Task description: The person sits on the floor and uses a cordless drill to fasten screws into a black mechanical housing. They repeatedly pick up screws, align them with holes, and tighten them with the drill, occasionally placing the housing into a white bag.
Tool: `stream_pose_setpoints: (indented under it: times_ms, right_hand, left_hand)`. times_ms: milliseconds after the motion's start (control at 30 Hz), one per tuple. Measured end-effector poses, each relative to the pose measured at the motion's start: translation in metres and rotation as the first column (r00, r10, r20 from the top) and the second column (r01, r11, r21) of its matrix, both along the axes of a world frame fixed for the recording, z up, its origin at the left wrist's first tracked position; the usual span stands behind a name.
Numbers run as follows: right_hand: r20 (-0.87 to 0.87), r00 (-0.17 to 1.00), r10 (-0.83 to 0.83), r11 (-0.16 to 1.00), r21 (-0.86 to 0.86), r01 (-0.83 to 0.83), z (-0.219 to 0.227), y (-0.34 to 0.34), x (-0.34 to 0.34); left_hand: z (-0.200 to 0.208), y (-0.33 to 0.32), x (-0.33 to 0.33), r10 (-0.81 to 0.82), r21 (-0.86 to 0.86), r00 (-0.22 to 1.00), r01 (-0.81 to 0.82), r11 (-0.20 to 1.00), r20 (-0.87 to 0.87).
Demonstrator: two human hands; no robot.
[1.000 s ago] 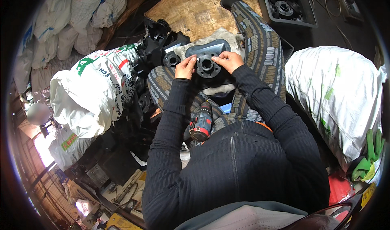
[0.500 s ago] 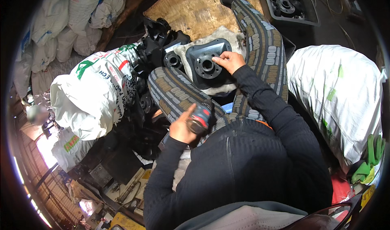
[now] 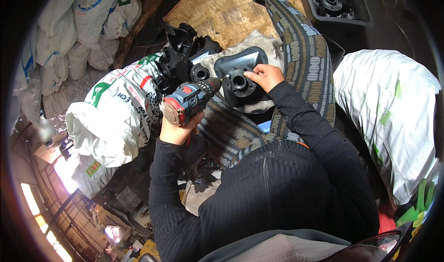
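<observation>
My left hand (image 3: 175,131) is wrapped round the grip of a red and grey-blue cordless drill (image 3: 185,102). The drill's tip reaches the left edge of the round collar of a black flanged part (image 3: 240,93) with a square base. A small bright spot shows on the collar at the tip; whether it is a screw I cannot tell. Thumb and fingers of my right hand (image 3: 266,78) are closed at the collar's right upper rim. The part rests on a pale cloth (image 3: 264,42) between my legs, its base tilted up at the far side. My fingertips are partly hidden.
Several black parts (image 3: 178,60) are piled left of the cloth, beside a full white sack (image 3: 111,118). Another white sack (image 3: 388,114) stands at the right, with green gloves (image 3: 416,206) near it. A grey crate (image 3: 365,16) of round parts is at the far right. Beyond lies a wooden board (image 3: 217,12).
My left hand has raised the drill from my lap, up and to the left, and its tip now meets the collar. The right hand stays at the collar's rim.
</observation>
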State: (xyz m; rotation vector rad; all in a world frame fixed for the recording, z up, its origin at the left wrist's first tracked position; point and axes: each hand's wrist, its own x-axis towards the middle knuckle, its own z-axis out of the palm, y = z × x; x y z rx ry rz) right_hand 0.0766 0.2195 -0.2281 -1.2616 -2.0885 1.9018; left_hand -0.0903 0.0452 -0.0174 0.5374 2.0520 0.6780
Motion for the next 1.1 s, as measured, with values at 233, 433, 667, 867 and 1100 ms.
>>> stream_pose_setpoints:
  times_ms: [233, 433, 667, 867, 1100]
  right_hand:
    - [0.007, 1.0, -0.009, 0.999, -0.031, 0.009, -0.002, 0.0, 0.001]
    - [-0.031, 0.999, -0.033, 0.999, -0.022, 0.032, 0.001, -0.001, 0.002]
    - [-0.048, 0.998, -0.035, 0.999, 0.004, 0.036, -0.002, -0.001, 0.001]
    - [-0.047, 0.999, -0.022, 1.0, 0.001, 0.022, -0.001, 0.0, -0.001]
    - [-0.033, 0.999, -0.037, 0.998, -0.046, 0.036, 0.004, 0.003, 0.0]
  left_hand:
    - [-0.013, 0.0, -0.003, 0.056, 0.05, 0.998, -0.057, 0.997, 0.025]
    - [-0.013, 0.002, -0.004, -0.048, -0.045, 0.998, 0.046, 0.998, -0.034]
    - [-0.012, 0.012, -0.011, -0.434, -0.137, 0.807, 0.416, 0.899, -0.399]
    - [-0.005, 0.038, -0.029, -0.578, -0.164, 0.744, 0.559, 0.813, -0.335]
    - [0.004, 0.066, -0.016, -0.538, -0.192, 0.814, 0.504, 0.842, -0.221]
